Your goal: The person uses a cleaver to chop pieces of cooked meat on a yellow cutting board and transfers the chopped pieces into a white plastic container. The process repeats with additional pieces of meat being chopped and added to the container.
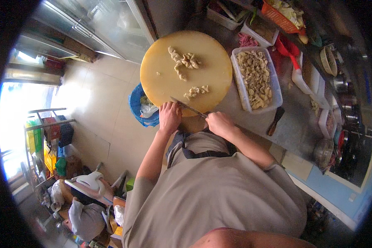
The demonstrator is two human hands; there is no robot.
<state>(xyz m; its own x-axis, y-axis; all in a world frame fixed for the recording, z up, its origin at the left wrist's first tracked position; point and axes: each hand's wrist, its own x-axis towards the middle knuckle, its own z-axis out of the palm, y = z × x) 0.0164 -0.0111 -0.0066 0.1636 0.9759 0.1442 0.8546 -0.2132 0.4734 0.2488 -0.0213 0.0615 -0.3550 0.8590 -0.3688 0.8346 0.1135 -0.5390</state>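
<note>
My right hand [220, 124] grips the handle of a kitchen knife [190, 108]. Its blade points up and left across the near edge of a round yellow cutting board [155, 62]. Beside the blade, at that same edge, my left hand [170, 116] has its fingers bent down; whether anything is under them cannot be seen. Farther up the board lie pale, ruffled strips of food that look like offal [186, 62]. A smaller strip [197, 91] lies nearer the blade, and a tiny scrap sits at the left.
Right of the board, a clear plastic tub [276, 90] holds many cut pieces. A dark cleaver-like tool [276, 121] lies beside it. Farther back are a red scoop [286, 46] and an orange basket [279, 18] of leaves. A blue-lined bin [135, 105] stands below left.
</note>
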